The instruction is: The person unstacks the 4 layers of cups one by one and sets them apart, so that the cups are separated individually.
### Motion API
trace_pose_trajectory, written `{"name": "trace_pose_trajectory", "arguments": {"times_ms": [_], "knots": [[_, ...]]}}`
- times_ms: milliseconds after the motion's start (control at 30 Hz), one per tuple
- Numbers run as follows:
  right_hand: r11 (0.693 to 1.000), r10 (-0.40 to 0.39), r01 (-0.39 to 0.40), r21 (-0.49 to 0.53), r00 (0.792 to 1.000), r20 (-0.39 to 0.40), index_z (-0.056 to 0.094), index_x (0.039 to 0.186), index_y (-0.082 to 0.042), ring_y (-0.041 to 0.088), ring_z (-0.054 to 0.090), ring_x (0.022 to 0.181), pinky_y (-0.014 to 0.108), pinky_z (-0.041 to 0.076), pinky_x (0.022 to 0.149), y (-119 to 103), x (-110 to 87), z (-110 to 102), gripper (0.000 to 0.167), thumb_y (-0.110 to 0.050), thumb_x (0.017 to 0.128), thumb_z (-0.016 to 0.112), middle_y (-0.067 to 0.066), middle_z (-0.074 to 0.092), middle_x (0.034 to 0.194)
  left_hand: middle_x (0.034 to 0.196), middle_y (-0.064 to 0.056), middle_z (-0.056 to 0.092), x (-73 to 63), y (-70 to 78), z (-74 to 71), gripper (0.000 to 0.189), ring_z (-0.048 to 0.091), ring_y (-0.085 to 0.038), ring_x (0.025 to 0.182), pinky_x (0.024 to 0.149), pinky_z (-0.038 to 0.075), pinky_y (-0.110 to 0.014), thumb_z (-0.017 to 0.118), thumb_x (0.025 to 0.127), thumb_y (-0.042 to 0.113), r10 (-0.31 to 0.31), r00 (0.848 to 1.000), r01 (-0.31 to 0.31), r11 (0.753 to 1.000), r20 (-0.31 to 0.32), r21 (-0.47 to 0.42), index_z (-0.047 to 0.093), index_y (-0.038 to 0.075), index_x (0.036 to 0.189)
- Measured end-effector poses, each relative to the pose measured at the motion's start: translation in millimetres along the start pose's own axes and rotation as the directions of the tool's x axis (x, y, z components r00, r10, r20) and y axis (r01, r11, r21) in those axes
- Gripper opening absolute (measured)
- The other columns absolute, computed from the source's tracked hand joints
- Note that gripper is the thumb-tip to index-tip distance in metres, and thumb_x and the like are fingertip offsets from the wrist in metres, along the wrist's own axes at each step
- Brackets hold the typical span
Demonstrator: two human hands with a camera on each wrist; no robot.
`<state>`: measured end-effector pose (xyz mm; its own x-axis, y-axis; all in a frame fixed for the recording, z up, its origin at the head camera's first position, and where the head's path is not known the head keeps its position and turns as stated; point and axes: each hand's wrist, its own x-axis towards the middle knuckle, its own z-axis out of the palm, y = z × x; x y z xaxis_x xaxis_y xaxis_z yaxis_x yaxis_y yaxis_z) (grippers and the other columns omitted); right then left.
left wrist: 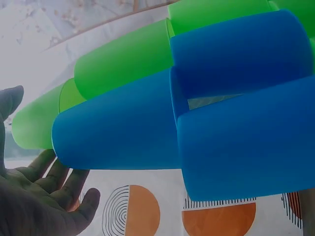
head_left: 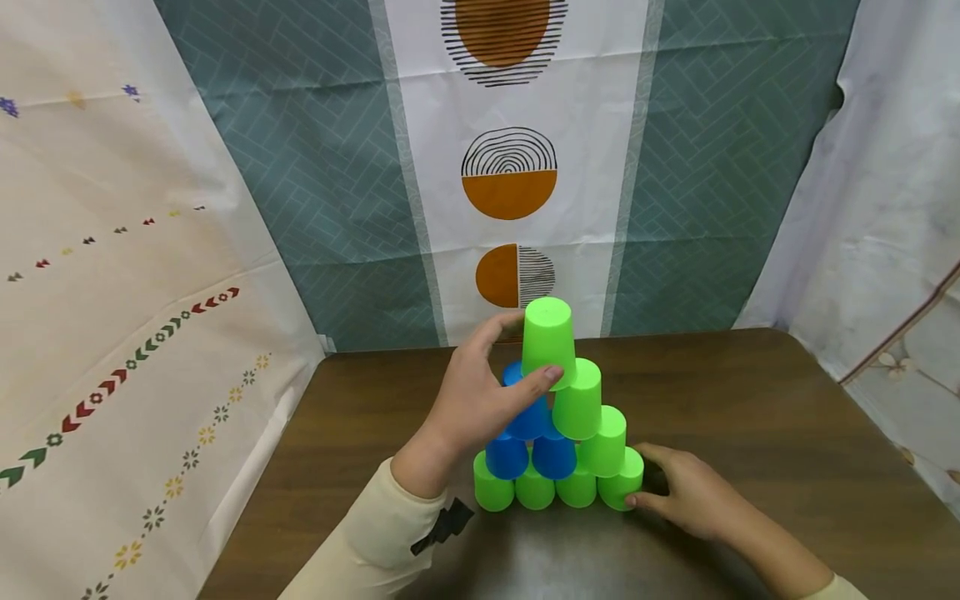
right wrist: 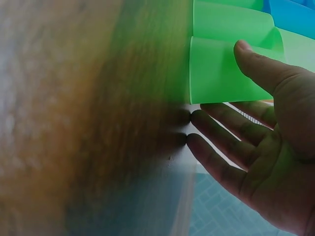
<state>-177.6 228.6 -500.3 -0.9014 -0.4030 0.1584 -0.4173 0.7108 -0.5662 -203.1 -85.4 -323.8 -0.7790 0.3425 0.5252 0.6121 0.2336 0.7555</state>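
Upside-down plastic cups form a pyramid on the table. Several green cups [head_left: 536, 490] make the bottom row. Above stand two blue cups [head_left: 507, 457] and a green cup [head_left: 603, 442], then a blue cup [head_left: 529, 417] beside a green cup [head_left: 577, 400]. One green cup [head_left: 547, 337] tops the stack. My left hand [head_left: 480, 392] is spread around that top cup, thumb in front and fingers partly hidden behind. At the bottom row's right end, my right hand [head_left: 693, 492] has its thumb across the end green cup [right wrist: 221, 73], with extended fingers [right wrist: 221, 128] behind it.
The brown wooden table [head_left: 360, 433] extends on both sides of the pyramid. A patterned cloth [head_left: 510, 108] hangs behind it, with more cloth at the left [head_left: 150, 292] and right [head_left: 885, 208]. A black strap end [head_left: 444, 527] sticks out at the left sleeve.
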Motion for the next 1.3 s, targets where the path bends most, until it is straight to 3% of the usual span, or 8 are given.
{"name": "trace_pose_trajectory", "arguments": {"times_ms": [267, 500, 633, 767, 867, 1033, 1167, 1300], "knots": [[1.0, 0.003, -0.003, -0.003, 1.0, 0.003, 0.066, 0.131, -0.022, 0.023, 0.068, 0.118, 0.052, 0.056, 0.097, -0.2, 0.1, -0.7, 0.057, -0.05, 0.085, 0.085, -0.015, 0.069, 0.123, 0.131, 0.011, 0.064, 3.5, 1.6, 4.9, 0.055, 0.056, -0.01, 0.126, 0.107, 0.049, -0.042, 0.082, 0.093, 0.031, -0.012, 1.0, 0.012, 1.0, -0.023, 0.029, 0.06, 0.019, 0.142], [1.0, 0.006, -0.006, -0.004, 1.0, 0.01, 0.067, 0.13, -0.021, 0.025, 0.068, 0.118, 0.052, 0.056, 0.096, -0.9, 1.3, -1.2, 0.056, -0.049, 0.085, 0.085, -0.012, 0.07, 0.123, 0.127, 0.01, 0.066, 0.8, 6.1, 3.1, 0.049, 0.057, -0.01, 0.122, 0.106, 0.048, -0.043, 0.081, 0.094, 0.03, 0.007, 0.996, -0.004, 0.999, -0.09, 0.038, 0.062, 0.017, 0.137], [1.0, 0.014, -0.014, -0.004, 1.0, 0.015, 0.067, 0.131, -0.02, 0.026, 0.068, 0.118, 0.052, 0.056, 0.096, -0.5, 1.1, -0.9, 0.057, -0.048, 0.085, 0.085, -0.011, 0.07, 0.123, 0.13, 0.009, 0.066, -4.5, 9.5, -10.9, 0.048, 0.055, -0.012, 0.127, 0.109, 0.044, -0.049, 0.08, 0.095, 0.031, 0.022, 0.988, -0.015, 0.999, -0.153, 0.044, 0.062, 0.016, 0.137], [1.0, 0.02, -0.02, -0.007, 1.0, 0.013, 0.067, 0.131, -0.021, 0.026, 0.068, 0.118, 0.053, 0.056, 0.096, -0.2, 1.0, -0.4, 0.058, -0.049, 0.085, 0.086, -0.011, 0.07, 0.124, 0.128, 0.005, 0.067, -10.9, 1.3, -37.6, 0.048, 0.056, -0.014, 0.125, 0.107, 0.044, -0.049, 0.08, 0.094, 0.03, 0.043, 0.967, -0.019, 0.995, -0.252, 0.097, 0.063, 0.012, 0.135], [1.0, 0.026, -0.026, -0.002, 1.0, 0.017, 0.067, 0.131, -0.021, 0.026, 0.068, 0.119, 0.054, 0.056, 0.097, -1.2, 1.8, -0.4, 0.058, -0.051, 0.084, 0.085, -0.011, 0.07, 0.124, 0.12, 0.002, 0.069, -17.8, -18.9, -63.9, 0.047, 0.059, -0.016, 0.116, 0.097, 0.049, -0.041, 0.083, 0.092, 0.028, 0.03, 0.94, 0.022, 0.988, -0.341, 0.15, 0.065, 0.011, 0.131], [0.999, 0.037, -0.037, 0.009, 0.999, 0.025, 0.067, 0.131, -0.021, 0.027, 0.067, 0.12, 0.055, 0.055, 0.097, -3.0, 3.4, -0.9, 0.057, -0.05, 0.085, 0.085, -0.011, 0.07, 0.124, 0.114, -0.006, 0.069, -37.0, -72.8, -100.8, 0.048, 0.061, -0.019, 0.107, 0.085, 0.049, -0.035, 0.084, 0.092, 0.029, -0.099, 0.895, 0.21, 0.953, -0.434, 0.216, 0.064, 0.007, 0.13], [0.999, 0.042, -0.042, 0.009, 0.999, 0.028, 0.067, 0.131, -0.02, 0.028, 0.067, 0.12, 0.055, 0.055, 0.098, -3.1, 3.0, -0.9, 0.058, -0.049, 0.085, 0.086, -0.01, 0.07, 0.124, 0.115, -0.011, 0.067, -57.9, -120.7, -113.6, 0.055, 0.06, -0.024, 0.109, 0.089, 0.048, -0.042, 0.084, 0.091, 0.037, -0.268, 0.866, 0.391, 0.89, -0.423, 0.236, 0.061, 0.007, 0.131], [0.999, 0.044, -0.044, 0.008, 0.999, 0.018, 0.067, 0.131, -0.019, 0.028, 0.067, 0.12, 0.056, 0.055, 0.098, -2.5, 1.5, -0.6, 0.059, -0.049, 0.084, 0.086, -0.01, 0.071, 0.124, 0.124, -0.014, 0.064, -74.6, -164.4, -118.4, 0.061, 0.061, -0.03, 0.115, 0.093, 0.051, -0.048, 0.083, 0.091, 0.042, -0.41, 0.837, 0.515, 0.815, -0.362, 0.266, 0.057, 0.008, 0.135]]}}
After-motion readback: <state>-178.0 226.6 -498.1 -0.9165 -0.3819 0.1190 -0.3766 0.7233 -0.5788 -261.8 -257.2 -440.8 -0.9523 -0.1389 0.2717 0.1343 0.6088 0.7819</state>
